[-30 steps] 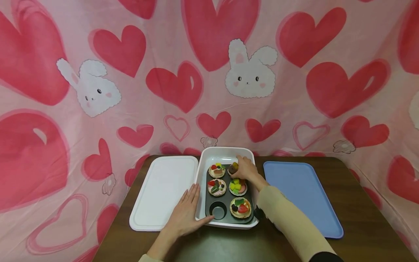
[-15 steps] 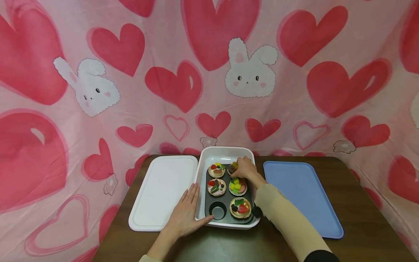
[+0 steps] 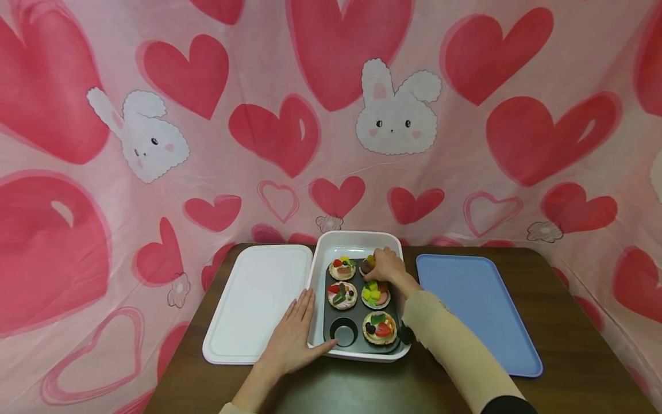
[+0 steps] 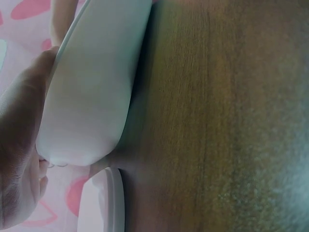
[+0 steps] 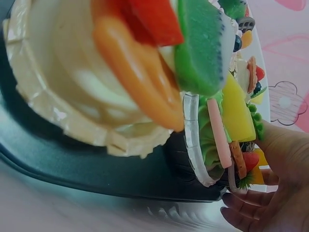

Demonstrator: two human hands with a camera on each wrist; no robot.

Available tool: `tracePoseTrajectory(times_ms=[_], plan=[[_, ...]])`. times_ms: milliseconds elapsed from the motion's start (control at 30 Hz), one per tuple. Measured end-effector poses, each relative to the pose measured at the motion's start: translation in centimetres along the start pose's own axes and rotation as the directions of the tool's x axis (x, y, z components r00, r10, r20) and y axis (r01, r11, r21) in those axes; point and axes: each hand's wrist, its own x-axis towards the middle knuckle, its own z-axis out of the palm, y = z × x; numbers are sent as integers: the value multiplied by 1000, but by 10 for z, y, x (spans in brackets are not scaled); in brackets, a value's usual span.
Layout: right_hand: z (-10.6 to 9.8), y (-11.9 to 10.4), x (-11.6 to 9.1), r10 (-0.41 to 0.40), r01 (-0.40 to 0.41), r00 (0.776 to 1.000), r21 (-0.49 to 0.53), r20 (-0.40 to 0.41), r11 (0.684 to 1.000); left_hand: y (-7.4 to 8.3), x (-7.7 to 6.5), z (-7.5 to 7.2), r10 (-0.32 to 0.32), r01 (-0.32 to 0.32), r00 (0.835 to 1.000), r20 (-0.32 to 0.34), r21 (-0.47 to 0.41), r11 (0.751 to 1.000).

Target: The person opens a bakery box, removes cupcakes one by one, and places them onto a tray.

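A dark muffin tin (image 3: 358, 315) sits in a white rectangular tub (image 3: 359, 233), several toy fruit tarts in its cups. My right hand (image 3: 389, 268) reaches to the far right cup, its thumb and fingers pinching the tart (image 3: 367, 264) there, which it partly hides. In the right wrist view the fingers of that hand (image 5: 285, 186) curl around the tart's side, behind a tart with kiwi (image 5: 205, 53). My left hand (image 3: 291, 340) rests on the tub's near left corner, fingers straight along the side and thumb over the near rim. The near left cup (image 3: 343, 333) shows its bare inside.
Left of the tub lies a flat white tray or lid (image 3: 258, 305) with a raised rim. A blue tray (image 3: 476, 310) lies to the right. Behind the brown table (image 3: 564, 356) hangs a pink cloth (image 3: 331, 161) with hearts and rabbits.
Both hands and all the tarts keep nearly the same places. The right forearm has shifted very slightly to the left since the first frame.
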Motion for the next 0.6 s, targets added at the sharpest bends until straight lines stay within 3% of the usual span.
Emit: tracePoseTrajectory(times_ms=[600], plan=[[10, 8, 0, -76, 80, 994, 37, -83, 996, 0, 2, 1, 0, 0, 1000, -8, -20, 1000]])
